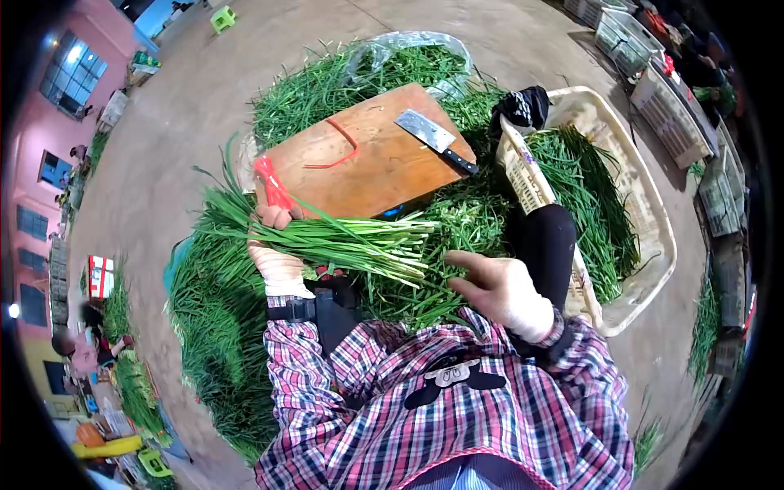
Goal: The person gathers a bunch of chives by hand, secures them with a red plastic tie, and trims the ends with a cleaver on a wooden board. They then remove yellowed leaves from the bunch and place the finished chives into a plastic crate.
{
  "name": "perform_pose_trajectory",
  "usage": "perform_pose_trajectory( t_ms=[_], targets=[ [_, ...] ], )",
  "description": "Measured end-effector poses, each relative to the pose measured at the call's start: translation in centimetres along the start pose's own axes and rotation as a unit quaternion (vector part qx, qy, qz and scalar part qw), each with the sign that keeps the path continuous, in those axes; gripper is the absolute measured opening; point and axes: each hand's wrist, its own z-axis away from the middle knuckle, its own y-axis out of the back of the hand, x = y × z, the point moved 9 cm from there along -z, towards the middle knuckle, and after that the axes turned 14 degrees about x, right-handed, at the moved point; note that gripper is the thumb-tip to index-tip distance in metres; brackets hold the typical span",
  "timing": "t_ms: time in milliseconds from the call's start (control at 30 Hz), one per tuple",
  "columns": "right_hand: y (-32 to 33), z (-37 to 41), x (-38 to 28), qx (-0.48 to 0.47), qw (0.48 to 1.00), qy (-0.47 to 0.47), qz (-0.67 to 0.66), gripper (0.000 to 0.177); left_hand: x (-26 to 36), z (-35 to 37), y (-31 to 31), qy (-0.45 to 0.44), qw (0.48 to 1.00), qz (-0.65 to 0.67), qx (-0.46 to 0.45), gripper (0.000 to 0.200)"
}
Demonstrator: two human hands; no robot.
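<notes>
My left hand (276,233) is closed around a bunch of green chives (359,243), leaves pointing left and pale stem ends pointing right. Just right of those stem ends, my right hand (498,286) is open, fingers apart, holding nothing. Beyond the bunch stands a wooden board (380,175). On it lie a cleaver (431,135) with a black handle and a loose red tie strip (349,149). A cluster of red ties (272,184) rests at the board's left edge, close to my left hand.
Heaps of loose chives (220,318) surround the board, with a clear plastic bag (400,41) behind. At my right stands a cream plastic crate (657,233) holding more chives (584,200). Stacked crates (670,114) line the far right. A person (82,351) is at far left.
</notes>
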Motion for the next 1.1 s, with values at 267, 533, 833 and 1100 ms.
perform_pose_trajectory(
  t_ms=[267, 533, 833, 1100],
  targets=[
    [-10.2, -3.0, -2.0, -0.057, 0.935, 0.318, 0.147, 0.029, 2.3, 3.4, 0.7, -0.157, 0.956, -0.143, 0.202, 0.015],
    [-11.0, -3.7, 0.3, -0.155, 0.970, 0.174, -0.076, 0.022, 3.2, 2.3, 4.1, -0.138, 0.963, -0.158, 0.172, 0.017],
    [-9.9, 2.0, 7.8, -0.388, 0.902, 0.160, 0.104, 0.025, 6.9, 2.0, 5.0, -0.158, 0.938, -0.238, 0.198, 0.020],
    [-8.5, -2.5, 7.3, -0.184, 0.932, -0.149, -0.275, 0.072, 6.8, 4.0, 3.1, -0.175, 0.932, -0.206, 0.240, 0.021]
  ],
)
